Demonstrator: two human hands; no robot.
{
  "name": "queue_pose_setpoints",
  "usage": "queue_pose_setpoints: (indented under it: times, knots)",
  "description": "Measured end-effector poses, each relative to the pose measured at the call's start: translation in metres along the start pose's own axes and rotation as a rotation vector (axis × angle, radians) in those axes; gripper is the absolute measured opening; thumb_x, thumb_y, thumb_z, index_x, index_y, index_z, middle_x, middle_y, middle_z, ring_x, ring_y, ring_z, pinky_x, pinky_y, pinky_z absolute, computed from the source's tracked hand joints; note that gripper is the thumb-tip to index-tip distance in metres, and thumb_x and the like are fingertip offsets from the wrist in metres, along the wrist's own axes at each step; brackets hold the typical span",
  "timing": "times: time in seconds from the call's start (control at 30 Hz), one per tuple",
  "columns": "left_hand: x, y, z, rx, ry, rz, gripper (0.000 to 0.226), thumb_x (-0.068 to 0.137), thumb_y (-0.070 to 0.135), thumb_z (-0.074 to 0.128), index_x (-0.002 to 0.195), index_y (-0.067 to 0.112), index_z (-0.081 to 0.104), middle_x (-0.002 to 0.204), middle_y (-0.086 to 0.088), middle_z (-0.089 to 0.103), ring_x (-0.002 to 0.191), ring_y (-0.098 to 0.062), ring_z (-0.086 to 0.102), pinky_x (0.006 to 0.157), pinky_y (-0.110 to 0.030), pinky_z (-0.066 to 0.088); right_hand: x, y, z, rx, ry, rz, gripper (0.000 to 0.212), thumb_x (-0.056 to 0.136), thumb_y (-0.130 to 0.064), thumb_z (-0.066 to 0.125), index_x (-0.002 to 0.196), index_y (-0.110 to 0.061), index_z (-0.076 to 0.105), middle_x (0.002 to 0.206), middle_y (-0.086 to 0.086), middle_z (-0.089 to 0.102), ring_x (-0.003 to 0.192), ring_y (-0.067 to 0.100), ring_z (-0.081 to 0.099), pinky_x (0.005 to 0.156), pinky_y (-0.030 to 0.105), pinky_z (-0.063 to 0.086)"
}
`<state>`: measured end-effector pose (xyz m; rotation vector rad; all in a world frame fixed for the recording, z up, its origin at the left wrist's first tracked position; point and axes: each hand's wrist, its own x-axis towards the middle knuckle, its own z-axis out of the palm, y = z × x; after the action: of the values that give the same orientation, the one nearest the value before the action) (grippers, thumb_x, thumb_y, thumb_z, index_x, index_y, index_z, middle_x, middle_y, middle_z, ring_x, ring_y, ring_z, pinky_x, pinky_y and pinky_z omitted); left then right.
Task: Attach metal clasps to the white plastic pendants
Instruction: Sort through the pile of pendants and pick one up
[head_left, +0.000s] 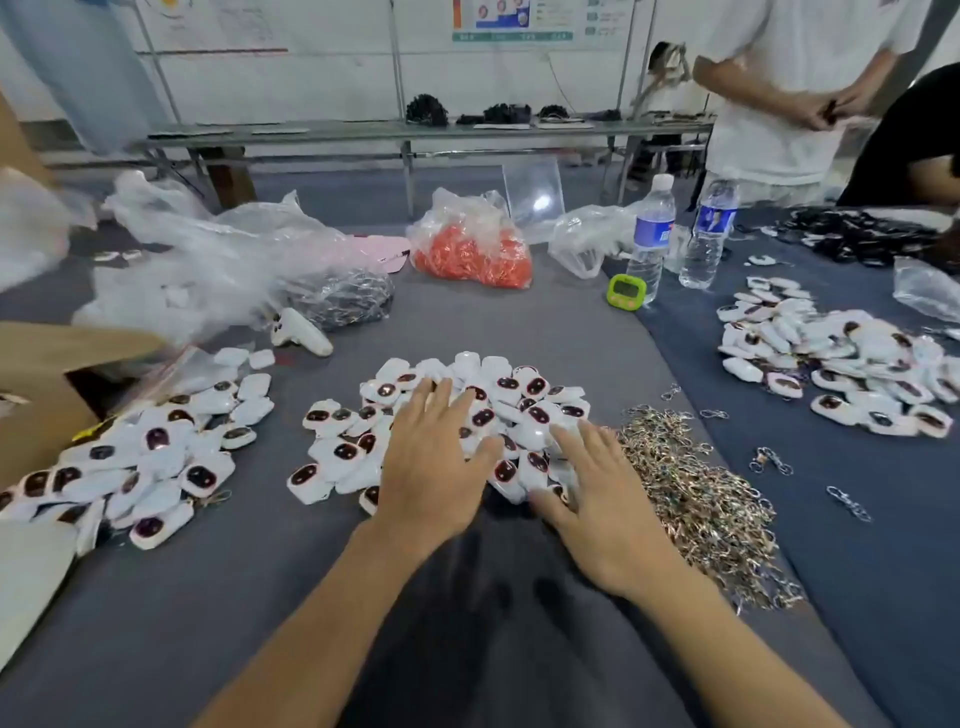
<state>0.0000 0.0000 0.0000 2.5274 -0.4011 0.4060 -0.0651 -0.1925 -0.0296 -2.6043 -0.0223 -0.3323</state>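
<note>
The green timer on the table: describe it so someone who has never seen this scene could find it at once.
Start at the two clear water bottles standing toward the far right of the grey table. At the foot of the left bottle, on its left side, sits the timer. It is the only bright lime-green thing there, small and rounded with a dark display, unlike the clear bags and white pendants around.

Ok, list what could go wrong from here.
1. Both hands, left and right, lie flat and open on the middle pendant pile; a sweep could push pendants into the clasp heap touching its right edge and tangle them.
2. The left pendant pile sits close by; the two piles may mix.
3. Loose clasps lie scattered to the right and may be missed.
</note>
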Motion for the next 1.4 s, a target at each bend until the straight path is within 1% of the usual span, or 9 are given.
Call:
queue_pose_setpoints:
  times: [0.1,0.23,0.37,0.63,0.93,1.03,1.2,1.3,1.4]
  knots:
    - [0.002,0.0,0.021,0.14,-0.036,0.065,0.072,0.092,0.062,0.032,0.153,0.025,0.04,0.165,0.002,0.025,0.154,-0.016,0.007,0.124,-0.035,-0.001,0.013,-0.009,0.024,-0.069,-0.014,-0.021,0.07,0.096,-0.064,0.039,0.157,-0.032,0.026,0.169,0.0,0.02,0.156,0.021,0.008,0.123,0.038,0.013]
    - [0.007,-0.015,0.04,0.198,-0.058,0.07,0.068,0.097,0.06,0.028,0.157,0.028,0.031,0.166,0.003,0.024,0.154,-0.015,0.012,0.126,-0.04,0.005,0.037,-0.01,0.04,-0.134,-0.009,-0.018,0.069,0.097,-0.055,0.037,0.16,-0.036,0.018,0.172,0.0,0.012,0.158,0.023,0.006,0.124,0.042,0.015]
    - [0.022,-0.026,0.051,0.162,-0.051,0.041,0.069,0.096,0.06,0.024,0.157,0.028,0.028,0.164,0.005,0.028,0.152,-0.012,0.018,0.125,-0.04,0.014,0.061,-0.01,0.047,-0.17,-0.001,-0.033,0.066,0.094,-0.053,0.037,0.157,-0.032,0.028,0.166,0.0,0.028,0.154,0.023,0.019,0.121,0.043,0.025]
    - [0.06,-0.028,0.068,0.153,0.043,0.006,0.061,0.1,0.052,0.041,0.152,0.021,0.038,0.153,0.0,0.044,0.141,-0.019,0.038,0.118,-0.038,0.025,0.107,-0.001,0.05,-0.103,0.049,-0.018,0.057,0.096,-0.039,0.051,0.152,-0.027,0.043,0.151,-0.001,0.046,0.149,0.022,0.032,0.115,0.045,0.032]
    - [0.083,-0.021,0.077,0.156,0.013,0.02,0.056,0.103,0.046,0.043,0.154,0.024,0.036,0.156,-0.003,0.041,0.143,-0.021,0.036,0.119,-0.041,0.023,0.127,0.012,0.05,-0.069,0.126,0.001,0.046,0.098,-0.035,0.057,0.141,-0.02,0.056,0.14,0.001,0.056,0.136,0.025,0.044,0.107,0.047,0.04]
    - [0.084,-0.02,0.078,0.142,0.022,0.027,0.057,0.102,0.044,0.045,0.154,0.023,0.036,0.154,-0.002,0.043,0.142,-0.021,0.037,0.119,-0.041,0.024,0.127,0.009,0.048,-0.012,0.152,0.007,0.05,0.092,-0.031,0.06,0.14,-0.018,0.055,0.144,0.004,0.055,0.14,0.027,0.042,0.114,0.044,0.036]
    - [0.081,-0.02,0.069,0.031,0.152,0.111,0.049,0.09,0.03,0.068,0.137,0.016,0.06,0.14,-0.002,0.059,0.132,-0.023,0.049,0.115,-0.038,0.032,0.109,-0.003,0.039,0.139,0.344,-0.042,0.052,0.079,-0.021,0.067,0.131,-0.018,0.062,0.144,0.001,0.057,0.142,0.027,0.04,0.12,0.038,0.03]
    - [0.079,-0.021,0.067,-0.015,0.088,0.119,0.041,0.091,0.027,0.07,0.131,0.021,0.067,0.138,0.001,0.062,0.13,-0.021,0.053,0.114,-0.036,0.034,0.093,0.003,0.022,0.191,0.43,0.105,0.053,0.08,-0.025,0.061,0.132,-0.029,0.062,0.137,0.001,0.058,0.136,0.024,0.043,0.116,0.038,0.033]
    - [0.076,-0.018,0.067,-0.028,0.022,0.108,0.046,0.095,0.031,0.065,0.14,0.024,0.06,0.147,0.002,0.055,0.135,-0.018,0.048,0.117,-0.035,0.03,0.083,0.025,-0.004,-0.044,0.493,0.345,0.05,0.083,-0.026,0.058,0.132,-0.029,0.062,0.133,0.012,0.061,0.133,0.03,0.045,0.113,0.043,0.029]
